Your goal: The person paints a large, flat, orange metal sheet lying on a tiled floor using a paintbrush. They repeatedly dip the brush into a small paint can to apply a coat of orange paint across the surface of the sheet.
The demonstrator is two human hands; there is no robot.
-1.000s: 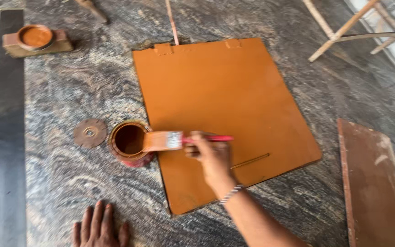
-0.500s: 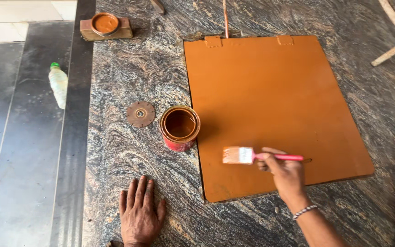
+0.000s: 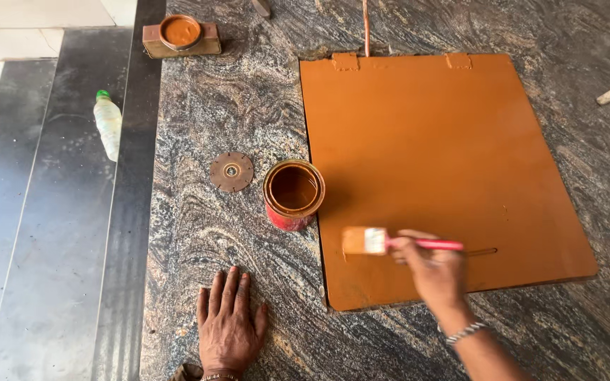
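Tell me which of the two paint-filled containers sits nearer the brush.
The open red paint can, standing just left of the orange board, near the brush. The small paint-filled dish on a block sits far off at the top.

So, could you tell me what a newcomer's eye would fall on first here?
The big orange-brown painted panel lying flat on the speckled stone floor dominates the view. At its lower left edge the right hand holds a paintbrush over it, beside an open paint can. The left hand rests flat on the floor below the can.
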